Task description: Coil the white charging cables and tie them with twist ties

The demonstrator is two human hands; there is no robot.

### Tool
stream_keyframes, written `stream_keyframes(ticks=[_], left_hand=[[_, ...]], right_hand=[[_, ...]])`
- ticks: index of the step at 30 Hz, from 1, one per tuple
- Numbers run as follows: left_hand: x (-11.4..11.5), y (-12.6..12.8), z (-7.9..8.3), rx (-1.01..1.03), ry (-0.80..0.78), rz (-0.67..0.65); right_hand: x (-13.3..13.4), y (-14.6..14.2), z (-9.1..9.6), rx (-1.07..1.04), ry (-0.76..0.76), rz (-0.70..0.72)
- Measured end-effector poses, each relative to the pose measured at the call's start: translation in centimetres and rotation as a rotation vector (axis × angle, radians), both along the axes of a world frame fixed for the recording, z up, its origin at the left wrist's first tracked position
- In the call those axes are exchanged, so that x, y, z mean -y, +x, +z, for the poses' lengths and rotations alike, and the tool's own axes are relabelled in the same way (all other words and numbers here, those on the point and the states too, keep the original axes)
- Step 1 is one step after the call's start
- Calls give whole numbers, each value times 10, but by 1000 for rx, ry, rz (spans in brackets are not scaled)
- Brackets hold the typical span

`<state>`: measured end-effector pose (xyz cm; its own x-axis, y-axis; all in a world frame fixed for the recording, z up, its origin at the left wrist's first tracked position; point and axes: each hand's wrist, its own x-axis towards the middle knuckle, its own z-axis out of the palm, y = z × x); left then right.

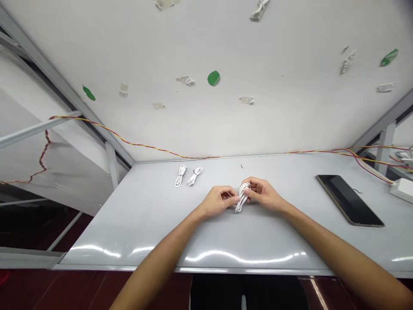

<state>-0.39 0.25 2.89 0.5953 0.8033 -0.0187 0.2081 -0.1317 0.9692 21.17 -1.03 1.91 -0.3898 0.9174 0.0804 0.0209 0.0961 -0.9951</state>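
Both my left hand (pixel 219 201) and my right hand (pixel 262 193) pinch a coiled white cable (pixel 240 202) at the middle of the white table (pixel 145 224). The bundle hangs between my fingertips, and part of it is hidden by my fingers. Beyond my left hand, two more coiled white cables (pixel 180 176) (pixel 195 176) lie side by side, each bound at its middle. Neither of them touches my hands.
A dark tablet (pixel 350 200) lies on the table at the right, and a white power strip (pixel 402 190) sits at the right edge. Twisted red and yellow wires (pixel 155 148) run along the back of the table. Grey metal framing stands on both sides.
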Motion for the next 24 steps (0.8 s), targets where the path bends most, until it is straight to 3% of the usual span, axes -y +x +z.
stream_keyframes(ticks=[3,5,9,11,15,17,21,24], left_hand=[[-2,-1,0,105,-188,-28],[-2,0,-1,120,-221,47],[-3,4,-9,-3,29,285],[-4,5,-13,-68,125,322],[-6,5,-13,-80,151,367],[-3,4,-9,-27,130,322],[5,8,-4,26,54,20],[5,10,-7,28,16,7]], right_hand=[[2,1,3,-2,8,56],[1,3,3,-8,13,61],[-3,6,2,-101,39,-54],[-5,8,2,-145,63,-130],[-7,8,1,-136,91,-201],[-6,6,0,-100,91,-212],[-4,0,-2,-17,89,-127],[-4,2,-1,105,173,-143]])
